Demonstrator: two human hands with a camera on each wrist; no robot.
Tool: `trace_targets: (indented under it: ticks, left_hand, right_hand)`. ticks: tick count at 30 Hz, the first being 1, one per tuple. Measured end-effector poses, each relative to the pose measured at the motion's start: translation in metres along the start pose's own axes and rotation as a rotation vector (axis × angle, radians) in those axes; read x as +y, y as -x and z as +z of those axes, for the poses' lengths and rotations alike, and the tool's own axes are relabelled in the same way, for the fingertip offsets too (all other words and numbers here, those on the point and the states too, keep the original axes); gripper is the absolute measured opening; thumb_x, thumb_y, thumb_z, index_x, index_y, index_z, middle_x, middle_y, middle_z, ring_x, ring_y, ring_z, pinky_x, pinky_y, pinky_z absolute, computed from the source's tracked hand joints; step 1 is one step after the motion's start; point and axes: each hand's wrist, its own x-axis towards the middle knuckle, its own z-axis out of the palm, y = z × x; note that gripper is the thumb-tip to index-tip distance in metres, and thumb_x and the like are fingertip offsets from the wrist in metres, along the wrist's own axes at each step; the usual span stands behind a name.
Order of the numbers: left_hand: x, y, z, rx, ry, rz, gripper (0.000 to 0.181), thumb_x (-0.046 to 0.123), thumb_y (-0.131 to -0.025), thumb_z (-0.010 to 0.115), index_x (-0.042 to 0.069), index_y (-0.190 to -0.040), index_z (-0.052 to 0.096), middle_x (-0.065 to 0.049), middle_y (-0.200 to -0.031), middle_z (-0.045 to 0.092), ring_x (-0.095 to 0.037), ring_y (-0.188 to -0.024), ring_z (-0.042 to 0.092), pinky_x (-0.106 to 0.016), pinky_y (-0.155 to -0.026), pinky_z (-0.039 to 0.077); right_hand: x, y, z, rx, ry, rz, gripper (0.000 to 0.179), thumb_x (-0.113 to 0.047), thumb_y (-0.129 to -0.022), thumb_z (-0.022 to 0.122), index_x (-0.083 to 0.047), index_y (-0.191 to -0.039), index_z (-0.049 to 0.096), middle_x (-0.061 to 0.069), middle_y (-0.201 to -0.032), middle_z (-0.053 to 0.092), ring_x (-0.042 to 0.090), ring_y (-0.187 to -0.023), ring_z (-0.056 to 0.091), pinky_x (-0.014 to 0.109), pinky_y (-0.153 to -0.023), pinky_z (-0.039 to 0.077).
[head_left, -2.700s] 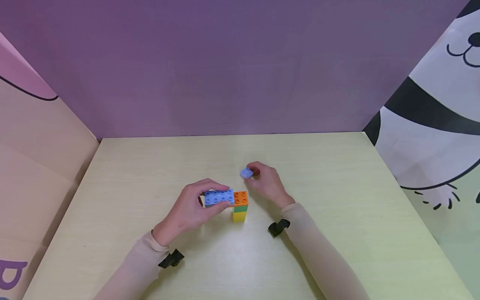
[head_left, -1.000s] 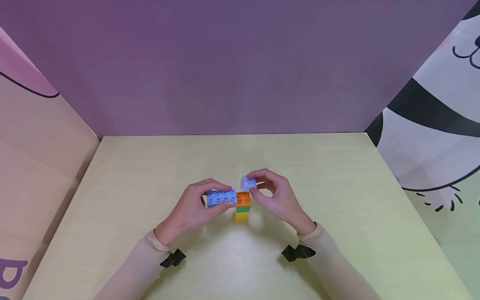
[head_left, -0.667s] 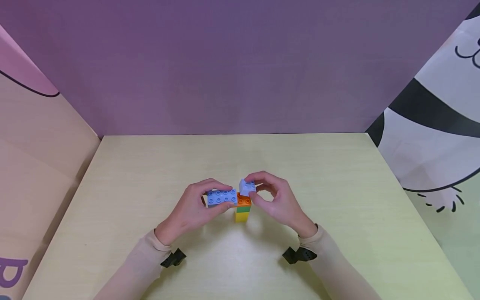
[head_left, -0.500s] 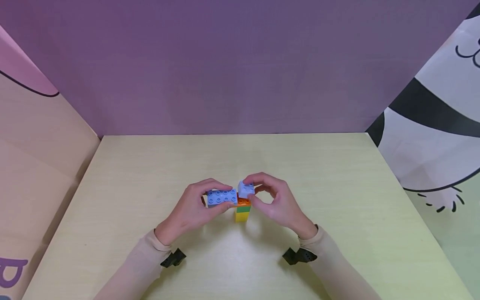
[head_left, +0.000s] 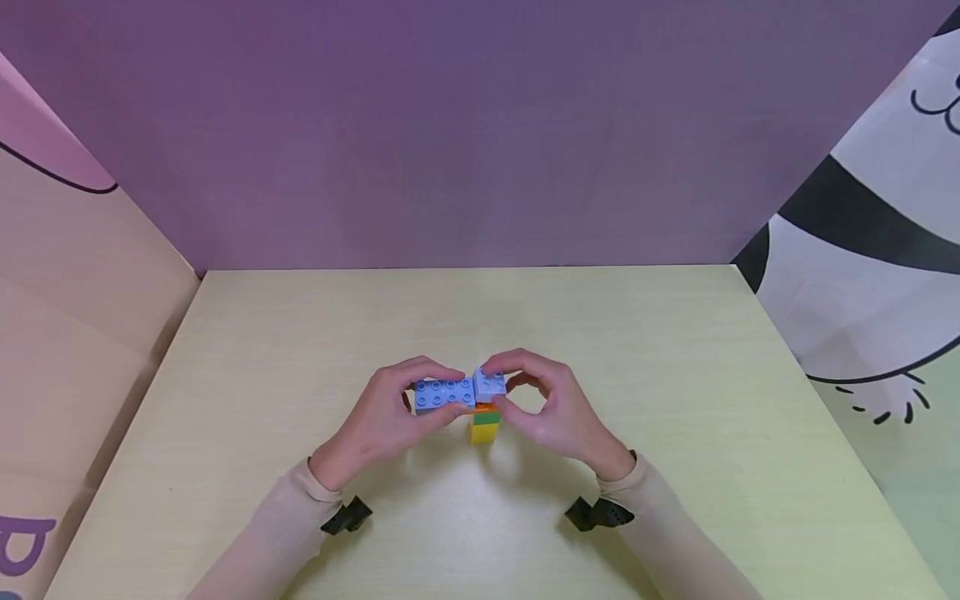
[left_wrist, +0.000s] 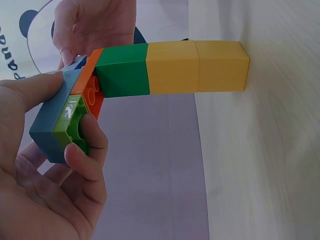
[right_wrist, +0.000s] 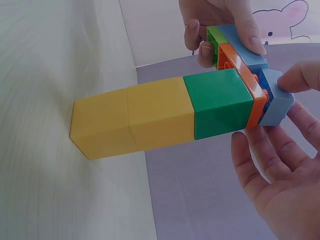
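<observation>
A toy brick tower stands on the table: two yellow bricks (right_wrist: pixel 105 125), a green brick (right_wrist: pixel 220 105), then a thin orange brick (right_wrist: pixel 256 107) jutting out to the left. A long blue brick (head_left: pixel 442 394) sits on the jutting part, with a light green brick (left_wrist: pixel 65 122) beneath. My left hand (head_left: pixel 382 417) grips the long blue and light green bricks between thumb and fingers. My right hand (head_left: pixel 551 404) pinches a small blue brick (head_left: pixel 490 385) over the orange brick's right end. In the right wrist view it leans, with orange studs showing in a gap under it.
The pale wooden table (head_left: pixel 300 325) extends around the tower. A purple wall (head_left: pixel 465 133) rises behind its back edge, and printed side panels (head_left: pixel 862 292) flank it.
My right hand has carried the small blue brick from behind the tower, down and leftward over the orange brick beside the long blue one. My left hand has kept its hold.
</observation>
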Motion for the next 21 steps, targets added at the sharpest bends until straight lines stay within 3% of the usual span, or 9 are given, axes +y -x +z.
trace_targets:
  ticks: [9,21]
  left_hand:
    - [0.0012,-0.0005,0.0005,0.001,-0.002,0.010,0.032,0.038,-0.081,0.081,0.038,-0.112,0.071,0.017,-0.103,0.068,-0.012,-0.085,0.060,-0.028,-0.063,0.053]
    - [0.0011,-0.0002,0.0012,0.004,-0.004,0.007,0.032,0.038,-0.081,0.082,0.038,-0.112,0.071,0.017,-0.104,0.068,-0.013,-0.083,0.061,-0.029,-0.063,0.053]
  right_hand:
    - [0.0003,0.0014,0.0006,-0.008,0.007,-0.008,0.037,0.003,-0.083,0.074,-0.017,-0.114,0.068,0.000,-0.115,0.069,0.015,-0.105,0.063,0.036,-0.083,0.058]
    - [0.0007,0.0029,0.0000,-0.015,0.032,-0.012,0.037,-0.001,-0.083,0.076,-0.016,-0.116,0.070,0.000,-0.113,0.070,0.013,-0.102,0.064,0.032,-0.083,0.058]
